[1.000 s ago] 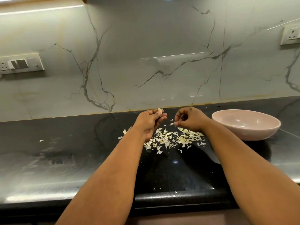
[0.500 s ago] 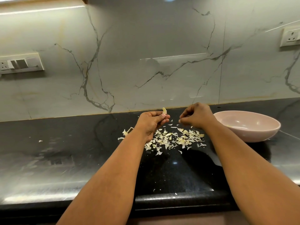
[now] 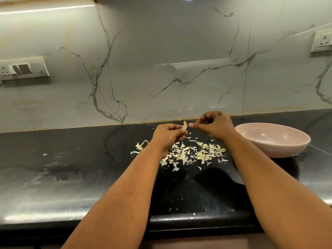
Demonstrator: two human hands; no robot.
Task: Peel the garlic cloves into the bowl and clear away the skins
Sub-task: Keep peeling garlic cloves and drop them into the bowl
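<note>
Left hand (image 3: 168, 136), centre of frame, is raised above the counter (image 3: 71, 177) with fingers curled, pinching a clove (image 3: 185, 125) that stands up pale from its fingertips. Right hand (image 3: 213, 125), just right of it, has fingers curled with thumb and forefinger drawn together beside the clove tip; whether they hold a shred of skin cannot be told. The two hands are near each other, not touching.

Skins (image 3: 195, 153) lie scattered on the black counter directly below both hands, in a loose patch spreading from centre toward the right. A stalk piece (image 3: 141, 145) with a few stray flakes sits just left of the left wrist. One lone flake (image 3: 45, 154) lies well apart at middle left.

Bowl (image 3: 273, 141), pink, stands upright on the counter at right of frame, near the right forearm and apart from the skins. Its contents are mostly hidden by the near wall; something pale shows at the inner left edge.

Marble wall (image 3: 161, 60) fills the upper frame, with a switch plate (image 3: 23, 69) at left and a socket (image 3: 322, 41) at upper right.
</note>
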